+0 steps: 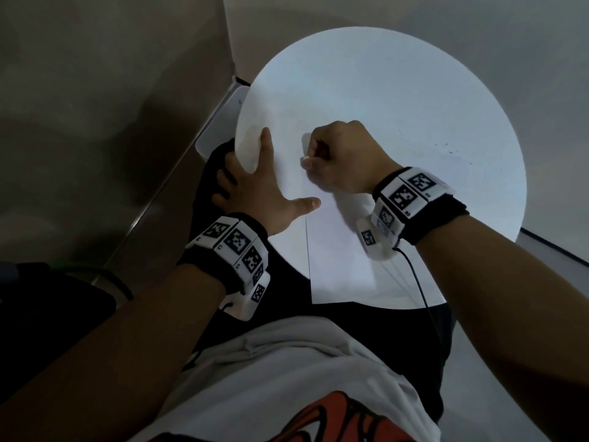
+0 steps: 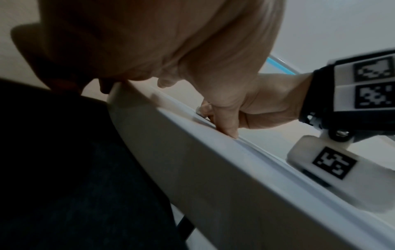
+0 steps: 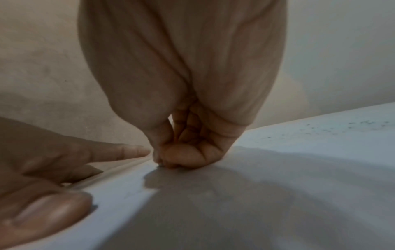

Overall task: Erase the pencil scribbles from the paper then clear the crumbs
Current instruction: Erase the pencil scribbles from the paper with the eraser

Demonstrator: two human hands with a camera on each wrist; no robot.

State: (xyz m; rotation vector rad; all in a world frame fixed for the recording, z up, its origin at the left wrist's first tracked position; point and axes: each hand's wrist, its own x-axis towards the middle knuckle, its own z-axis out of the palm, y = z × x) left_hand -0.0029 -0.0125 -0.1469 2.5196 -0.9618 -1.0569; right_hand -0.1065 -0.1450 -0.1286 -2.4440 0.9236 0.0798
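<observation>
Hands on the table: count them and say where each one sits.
2. The left hand lies spread over the near-left rim of the round table, steadying the paper. The right hand is fisted mid-sheet, its grip pressed down.

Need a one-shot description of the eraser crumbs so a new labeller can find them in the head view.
Start at the round white table, then look past the right hand toward the table's right edge. The crumbs are a loose scatter of tiny dark specks there, clear of both hands. Nothing else on that bare white surface is dark or grainy.
</observation>
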